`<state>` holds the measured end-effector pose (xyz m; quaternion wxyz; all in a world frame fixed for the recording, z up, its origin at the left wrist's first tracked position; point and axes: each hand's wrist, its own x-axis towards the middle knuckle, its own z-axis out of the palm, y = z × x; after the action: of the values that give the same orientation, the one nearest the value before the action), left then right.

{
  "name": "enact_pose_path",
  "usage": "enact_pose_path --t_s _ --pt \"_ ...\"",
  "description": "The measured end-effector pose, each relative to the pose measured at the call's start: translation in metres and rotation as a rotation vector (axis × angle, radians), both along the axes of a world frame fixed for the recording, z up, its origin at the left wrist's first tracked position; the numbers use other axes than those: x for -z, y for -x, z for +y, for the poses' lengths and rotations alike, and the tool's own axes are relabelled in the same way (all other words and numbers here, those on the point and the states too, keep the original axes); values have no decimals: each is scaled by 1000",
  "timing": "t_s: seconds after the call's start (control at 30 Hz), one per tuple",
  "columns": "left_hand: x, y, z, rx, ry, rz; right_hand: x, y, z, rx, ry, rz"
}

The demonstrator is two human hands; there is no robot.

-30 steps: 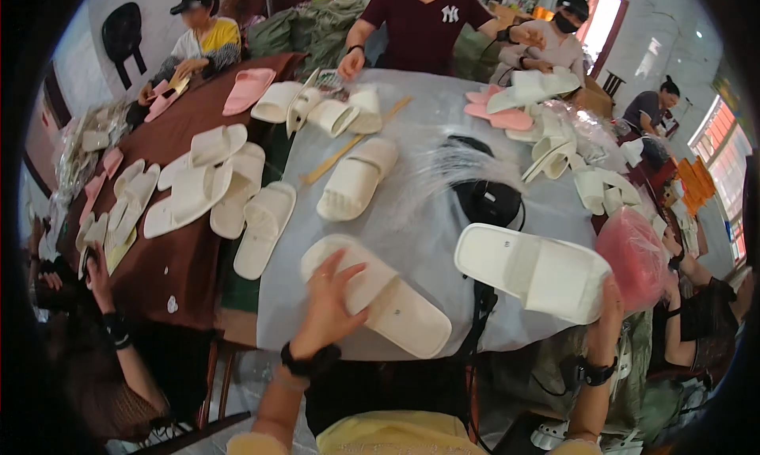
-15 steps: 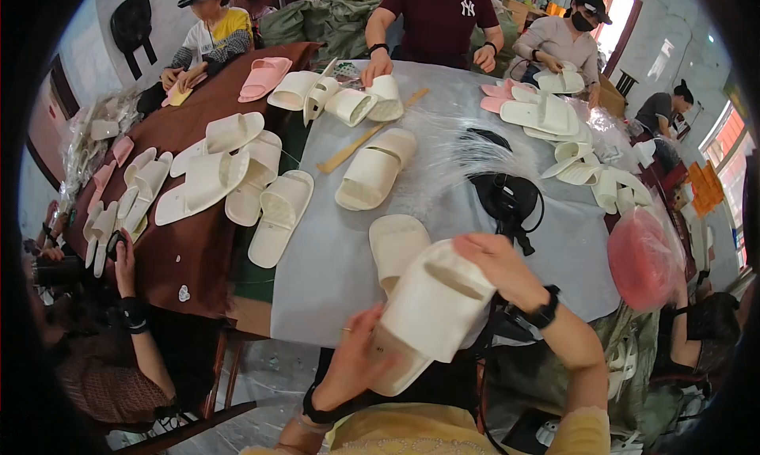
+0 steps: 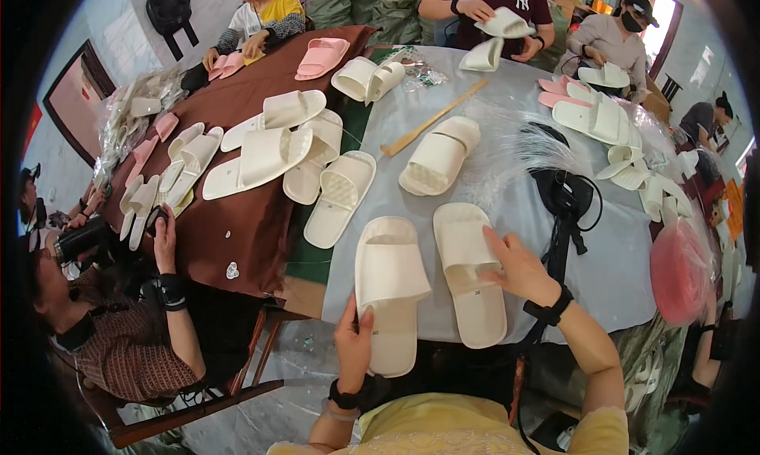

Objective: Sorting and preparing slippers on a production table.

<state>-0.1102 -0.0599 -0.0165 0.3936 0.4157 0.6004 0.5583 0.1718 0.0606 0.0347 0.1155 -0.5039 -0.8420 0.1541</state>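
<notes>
Side by side at the near edge of the table are two cream slippers, toes pointing away from me. My left hand point(image 3: 354, 344) grips the outer side of the left slipper point(image 3: 393, 340), thumb on top; that slipper's heel end juts past the table edge. On the right slipper point(image 3: 480, 316), my right hand point(image 3: 518, 267) closes its fingers and thumb at the right side of the strap. Farther back, a pair of cream slippers point(image 3: 440, 156) lies stacked, with a thin wooden stick point(image 3: 435, 119) behind it.
More cream slippers point(image 3: 261, 156) lie on the brown cloth point(image 3: 245, 237) at left. A black device with a cord point(image 3: 564, 202) and clear plastic bags point(image 3: 507, 166) lie to the right. Across the table a co-worker's hands point(image 3: 479, 12) hold cream slippers. A wrapped pink bundle point(image 3: 679, 271) is at far right.
The slipper held raised in both my hands is now lowered beside the other, one hand on each. The co-worker opposite has lifted cream slippers off the table. My view has shifted left.
</notes>
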Motion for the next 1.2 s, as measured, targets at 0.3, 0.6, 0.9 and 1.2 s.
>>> enact_pose_path --t_s 0.3,0.6,0.9,1.2 --pt "-14 -25 14 223 174 532 2 -15 -40 145 -13 -35" --pt "-12 -39 13 298 29 803 3 -47 -59 204 153 116" --pt "-61 -57 -8 335 -105 653 3 -54 52 411 316 685" --pt "-60 -59 -17 313 -112 761 20 10 97 216 -120 244"
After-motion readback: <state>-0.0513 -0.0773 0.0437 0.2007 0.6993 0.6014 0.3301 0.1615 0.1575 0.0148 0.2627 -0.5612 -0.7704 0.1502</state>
